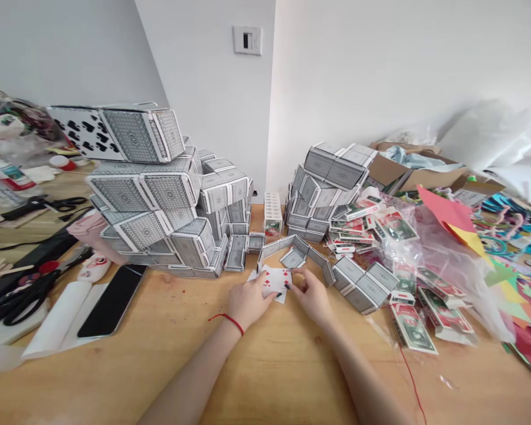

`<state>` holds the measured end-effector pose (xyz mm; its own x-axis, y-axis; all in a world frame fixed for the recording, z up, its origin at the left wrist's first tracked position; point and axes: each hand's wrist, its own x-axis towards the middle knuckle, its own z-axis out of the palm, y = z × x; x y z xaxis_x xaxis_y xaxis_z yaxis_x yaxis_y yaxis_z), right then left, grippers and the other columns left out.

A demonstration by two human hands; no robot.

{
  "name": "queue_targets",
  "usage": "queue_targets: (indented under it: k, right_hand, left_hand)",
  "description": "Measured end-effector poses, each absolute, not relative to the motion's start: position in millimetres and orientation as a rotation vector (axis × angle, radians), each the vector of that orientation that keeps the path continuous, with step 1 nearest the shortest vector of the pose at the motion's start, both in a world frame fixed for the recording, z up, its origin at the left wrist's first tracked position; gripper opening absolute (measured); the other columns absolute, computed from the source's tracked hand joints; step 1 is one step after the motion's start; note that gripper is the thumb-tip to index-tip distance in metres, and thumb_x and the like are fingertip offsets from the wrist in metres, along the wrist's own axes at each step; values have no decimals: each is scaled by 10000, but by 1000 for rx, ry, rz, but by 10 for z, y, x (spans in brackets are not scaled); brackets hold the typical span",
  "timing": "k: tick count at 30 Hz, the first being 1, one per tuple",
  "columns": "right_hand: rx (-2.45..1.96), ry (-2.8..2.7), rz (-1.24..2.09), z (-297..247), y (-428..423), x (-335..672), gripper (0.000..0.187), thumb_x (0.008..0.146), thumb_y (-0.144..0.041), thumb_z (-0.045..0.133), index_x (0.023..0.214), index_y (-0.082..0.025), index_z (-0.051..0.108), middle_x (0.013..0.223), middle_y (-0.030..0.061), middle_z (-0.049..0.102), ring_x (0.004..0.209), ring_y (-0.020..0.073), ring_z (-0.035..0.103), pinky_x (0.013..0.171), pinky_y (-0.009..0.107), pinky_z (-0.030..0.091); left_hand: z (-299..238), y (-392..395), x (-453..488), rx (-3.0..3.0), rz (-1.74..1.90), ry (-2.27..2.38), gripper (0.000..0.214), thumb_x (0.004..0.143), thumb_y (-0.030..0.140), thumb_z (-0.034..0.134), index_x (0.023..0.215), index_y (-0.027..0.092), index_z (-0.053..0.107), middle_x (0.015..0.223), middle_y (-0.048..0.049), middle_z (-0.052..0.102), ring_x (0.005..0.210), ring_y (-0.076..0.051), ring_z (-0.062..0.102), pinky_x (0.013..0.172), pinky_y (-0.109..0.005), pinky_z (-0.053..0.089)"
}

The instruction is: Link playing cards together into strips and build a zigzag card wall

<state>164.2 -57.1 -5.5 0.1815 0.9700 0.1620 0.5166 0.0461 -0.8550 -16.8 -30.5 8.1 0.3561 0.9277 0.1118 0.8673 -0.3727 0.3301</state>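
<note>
Your left hand (248,302), with a red string bracelet (228,321) at the wrist, and your right hand (313,298) meet over a small fan of face-up playing cards (275,282) showing red diamonds. The cards are just in front of a low zigzag wall of upright cards (294,248) on the wooden tabletop (172,348). Your left fingers (261,286) clench the fan from above, and your right fingers (294,282) pinch its right edge; neither hand is released.

Standing so far: a tall card structure (154,189), built in boxy tiers of grey-backed cards, rises left of your hands, and a shorter one (330,183) stands to the right. A squat block of the same cards (358,286) sits just beside the wall's right end, and a narrow white card column (273,213) stands between the two structures.

Lying loose: packs printed with dollar bills (409,327) spill across the right side, around a clear plastic bag (451,265). A phone (110,298) and black-handled scissors (22,298) lie to your left, while a cardboard box (418,171) and coloured paper (504,289) crowd the far right.
</note>
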Motion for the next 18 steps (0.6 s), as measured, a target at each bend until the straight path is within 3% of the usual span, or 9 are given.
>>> queue_targets:
  k: [3,8,14,18]
  right_hand:
    - [-1595,-1664,617,-55,-580,1630,359,692,-283,601,1046,-243,559,1131,62,569,512,113,471,592,306,423]
    - [-1639,-1763,607,-66,-577,1627,361,720,-275,564,1079,-234,550,1068,62,585,579,142,519,609,304,429]
    - [-1675,-1773,574,-66,-575,1631,357,709,-266,563,1064,-233,563,1162,58,523,724,162,576,671,307,455]
    - [-1755,-1768,549,-35,-576,1629,450,670,-284,611,1110,-233,531,1117,62,515,868,198,574,747,316,449]
  left_hand:
    - [87,-298,-203,2435,360,1562,497,717,494,529,1146,244,535,824,-127,664,688,-276,618,564,-316,400]
    - [117,-296,-219,2429,292,1531,476,728,501,513,1146,275,538,824,-125,666,711,-281,622,567,-314,403]
    - [163,-286,-194,2284,169,1705,747,669,570,547,1297,227,334,819,-114,664,760,-280,622,606,-310,414]
    - [204,-279,-166,2150,134,1717,632,670,515,580,1198,209,415,941,-107,649,876,-265,604,643,-287,408]
